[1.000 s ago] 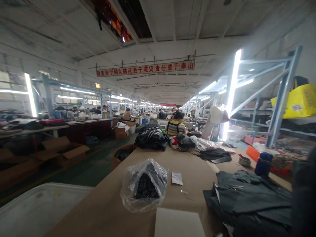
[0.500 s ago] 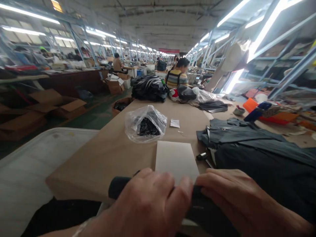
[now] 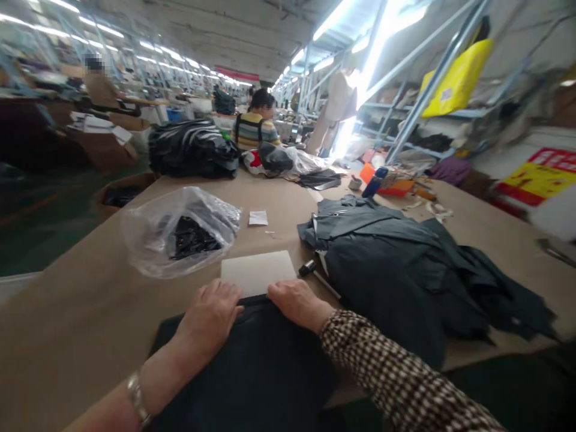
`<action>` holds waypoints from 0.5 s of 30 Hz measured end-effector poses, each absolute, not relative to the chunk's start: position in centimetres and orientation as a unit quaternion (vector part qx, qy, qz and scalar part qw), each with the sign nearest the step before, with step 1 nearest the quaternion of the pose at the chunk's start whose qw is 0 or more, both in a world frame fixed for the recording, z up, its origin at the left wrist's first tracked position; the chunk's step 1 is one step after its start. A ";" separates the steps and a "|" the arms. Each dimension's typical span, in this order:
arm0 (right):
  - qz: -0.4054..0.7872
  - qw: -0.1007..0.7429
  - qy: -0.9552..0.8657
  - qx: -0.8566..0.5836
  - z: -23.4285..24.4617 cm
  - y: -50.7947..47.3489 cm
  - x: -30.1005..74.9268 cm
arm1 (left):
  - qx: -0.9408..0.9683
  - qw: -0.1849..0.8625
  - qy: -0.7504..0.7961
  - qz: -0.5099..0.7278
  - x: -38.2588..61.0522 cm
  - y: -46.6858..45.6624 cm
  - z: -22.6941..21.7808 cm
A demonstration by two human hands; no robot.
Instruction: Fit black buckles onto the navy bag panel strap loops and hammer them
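Observation:
A dark fabric piece lies spread on the paper-covered table in front of me, its far edge over a white card. My left hand presses on that edge at its left end, with the fingers bent together on the cloth. At the right end my right hand has its fingers closed on the same edge; the fingertips are partly hidden. Just beyond the right hand lies a black-capped marker or similar tool. To the right is a heap of dark cut fabric.
A clear plastic bag with small black items sits left of the card. Near it lies a small white paper. Farther back are a dark garment pile, an orange box and a seated person. A carton stands left.
My view has turned to the right. The dark fabric, held bunched or rolled before, now lies spread out towards me, and both hands are at its far edge by the card.

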State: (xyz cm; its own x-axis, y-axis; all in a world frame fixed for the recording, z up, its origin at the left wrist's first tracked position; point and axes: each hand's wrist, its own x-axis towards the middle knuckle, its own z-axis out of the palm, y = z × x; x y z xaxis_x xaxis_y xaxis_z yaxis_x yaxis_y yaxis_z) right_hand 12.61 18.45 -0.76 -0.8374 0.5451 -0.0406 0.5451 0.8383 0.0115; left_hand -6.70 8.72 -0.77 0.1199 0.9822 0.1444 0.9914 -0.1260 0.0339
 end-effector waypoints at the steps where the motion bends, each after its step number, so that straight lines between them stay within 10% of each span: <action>1: 0.010 0.014 0.962 0.273 -1.0 18.4 12.5 | -0.771 0.072 -0.628 -0.080 -6.1 8.4 -2.0; 8: 0.045 -0.098 0.947 0.301 1.4 19.3 15.3 | -0.810 0.176 -0.539 -0.153 -5.3 7.6 -7.9; 15: 0.094 -0.158 0.757 0.627 4.3 25.5 31.6 | -0.805 0.176 -0.551 -0.134 -5.2 7.5 -6.9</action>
